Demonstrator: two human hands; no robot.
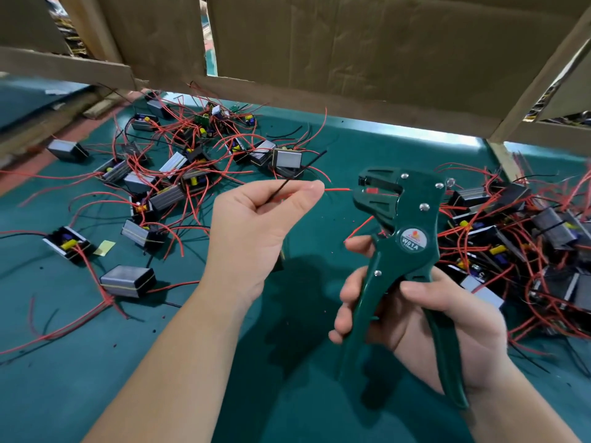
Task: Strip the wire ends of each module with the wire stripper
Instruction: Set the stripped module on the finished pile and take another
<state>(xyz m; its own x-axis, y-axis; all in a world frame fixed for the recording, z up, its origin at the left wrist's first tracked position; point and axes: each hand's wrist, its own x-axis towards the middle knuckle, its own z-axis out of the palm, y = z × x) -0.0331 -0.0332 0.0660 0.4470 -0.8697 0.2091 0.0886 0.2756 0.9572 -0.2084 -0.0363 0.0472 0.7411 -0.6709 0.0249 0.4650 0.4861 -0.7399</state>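
Right hand (447, 318) is wrapped around both handles of the green wire stripper (406, 238), head up, jaws apart. Left hand (252, 225) pinches a red wire (337, 189) and a black wire (307, 164) between thumb and forefinger, red tip right at the stripper's mouth. Modules (169, 174) with tangled leads lie on the green mat (96, 362) in piles to the left and right.

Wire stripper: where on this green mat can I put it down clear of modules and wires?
Bare mat lies near you, below the left hand and right hand, and in the far strip between the two piles, under the cardboard. Crowded: the left pile and right pile of modules and red wires.
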